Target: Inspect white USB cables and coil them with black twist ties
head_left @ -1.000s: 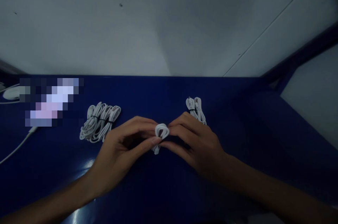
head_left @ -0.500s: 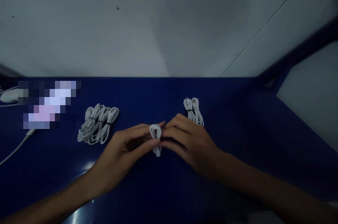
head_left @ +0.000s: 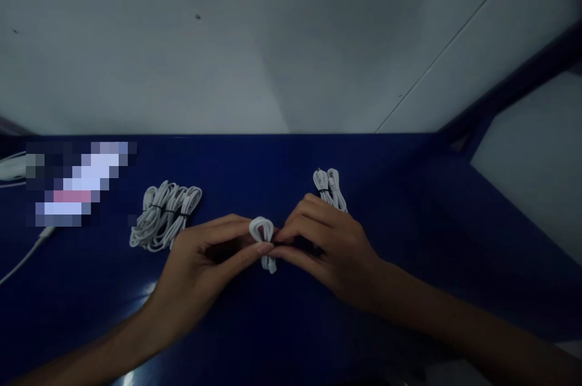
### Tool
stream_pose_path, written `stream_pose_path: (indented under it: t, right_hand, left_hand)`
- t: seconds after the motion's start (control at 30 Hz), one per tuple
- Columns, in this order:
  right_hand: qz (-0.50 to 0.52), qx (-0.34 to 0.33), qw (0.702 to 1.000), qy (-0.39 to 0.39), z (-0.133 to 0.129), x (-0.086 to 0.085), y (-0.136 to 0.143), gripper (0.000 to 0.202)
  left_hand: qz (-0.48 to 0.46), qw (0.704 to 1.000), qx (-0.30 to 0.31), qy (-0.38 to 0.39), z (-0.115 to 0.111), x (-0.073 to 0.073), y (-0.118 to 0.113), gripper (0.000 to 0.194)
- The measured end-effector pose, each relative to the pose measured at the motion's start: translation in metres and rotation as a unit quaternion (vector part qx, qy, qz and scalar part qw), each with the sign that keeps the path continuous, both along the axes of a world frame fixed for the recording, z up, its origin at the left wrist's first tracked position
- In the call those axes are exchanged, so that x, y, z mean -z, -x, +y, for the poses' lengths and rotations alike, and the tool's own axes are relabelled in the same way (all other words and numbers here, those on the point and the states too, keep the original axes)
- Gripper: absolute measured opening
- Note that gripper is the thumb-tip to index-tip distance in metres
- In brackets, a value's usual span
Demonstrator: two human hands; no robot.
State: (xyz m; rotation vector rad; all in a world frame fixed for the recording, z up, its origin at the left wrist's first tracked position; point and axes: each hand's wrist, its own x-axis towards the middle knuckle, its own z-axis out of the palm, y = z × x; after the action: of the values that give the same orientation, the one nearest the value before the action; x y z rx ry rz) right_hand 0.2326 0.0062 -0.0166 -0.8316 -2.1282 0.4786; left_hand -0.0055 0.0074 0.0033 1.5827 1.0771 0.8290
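A white coiled cable [head_left: 261,229] is pinched between the thumb and fingers of my left hand [head_left: 204,256], its loop upward and a plug end pointing down. My right hand [head_left: 330,243] has its thumb and fingertips pressed together at the cable's right side; what they pinch is hidden. To the left, several white cables [head_left: 166,216] lie bundled with dark ties on the blue table [head_left: 254,325]. Beyond my right hand lie two more tied white cables [head_left: 330,186], their lower ends partly covered by that hand.
A blurred-out bright object [head_left: 86,183] lies at the far left with a white cord [head_left: 27,259] running from it. Beside it is a white rounded item [head_left: 13,168]. A grey wall [head_left: 227,71] stands along the table's back edge, and a blue frame bar [head_left: 509,89] rises at the right.
The cable's loop has tilted slightly left in my left hand. My right fingertips have closed in beside it. The whole view has shifted a little.
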Motion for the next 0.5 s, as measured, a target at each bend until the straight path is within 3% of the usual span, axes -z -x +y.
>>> stream_pose_path:
  t: [0.17, 0.4, 0.5]
  right_hand:
    - [0.012, -0.005, 1.0, 0.005, -0.002, -0.002, -0.001, 0.009]
    - [0.068, -0.031, 0.993, 0.093, -0.003, -0.01, 0.0, 0.009]
    - [0.054, -0.029, 0.992, 0.108, -0.002, -0.013, -0.001, 0.013]
  left_hand:
    - [-0.014, 0.998, -0.024, 0.053, -0.003, -0.001, -0.001, 0.014]
    - [-0.112, 0.984, 0.04, 0.137, -0.001, -0.002, -0.002, 0.009]
    - [-0.13, 0.979, 0.036, 0.15, -0.001, -0.002, -0.002, 0.005]
